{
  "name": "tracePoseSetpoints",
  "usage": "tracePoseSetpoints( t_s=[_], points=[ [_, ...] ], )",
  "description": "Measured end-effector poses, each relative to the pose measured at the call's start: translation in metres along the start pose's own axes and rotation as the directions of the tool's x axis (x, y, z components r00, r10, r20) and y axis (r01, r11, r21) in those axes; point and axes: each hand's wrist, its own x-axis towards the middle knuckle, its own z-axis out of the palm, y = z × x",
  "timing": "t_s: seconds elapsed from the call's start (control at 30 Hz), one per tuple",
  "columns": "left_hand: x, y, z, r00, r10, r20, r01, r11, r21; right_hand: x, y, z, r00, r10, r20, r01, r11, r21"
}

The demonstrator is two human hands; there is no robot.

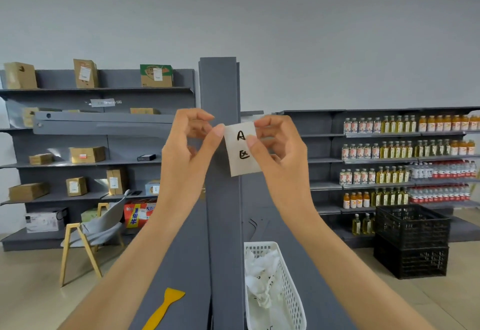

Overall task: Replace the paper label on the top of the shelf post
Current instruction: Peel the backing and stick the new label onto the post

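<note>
While both hands were up in front of the tall grey metal shelf post [220, 121], they shared one small white paper label [242, 149] with "A" and a handwritten character below it in black marker. The left hand [188, 142] pinched the label's top left corner between thumb and forefinger, other fingers curled loosely above. The right hand [276, 145] had its thumb pressed on the front of the label's right edge, with the fingers tucked behind it, so that was a pinch too. The label hung slightly tilted, sitting against the post's right edge, some way below the top of the post; couldn't really tell if it was stuck on or just held there. Lower down, a yellow plastic scraper [166, 306] lay flat on the grey shelf surface [181, 251] left of the post, and a white perforated plastic basket [283, 288] full of crumpled white paper scraps [259, 277] sat just right of it. Stacked black plastic crates [411, 241] stood on the floor off to the right, near shelves of bottled drinks [405, 147].
</note>
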Motion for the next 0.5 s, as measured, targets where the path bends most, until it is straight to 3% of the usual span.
tracePoseSetpoints(
  t_s=[0.3,0.5],
  points=[
    [0.063,0.002,-0.019,0.998,-0.036,0.056,0.038,0.998,-0.042,0.053,-0.017,0.023,0.999,0.026,0.021,-0.026,1.0,0.012],
    [0.09,-0.005,-0.023,0.998,-0.031,0.058,0.028,0.998,0.064,0.084,-0.02,0.028,0.999,-0.026,0.048,0.038,0.966,-0.256]
  ],
)
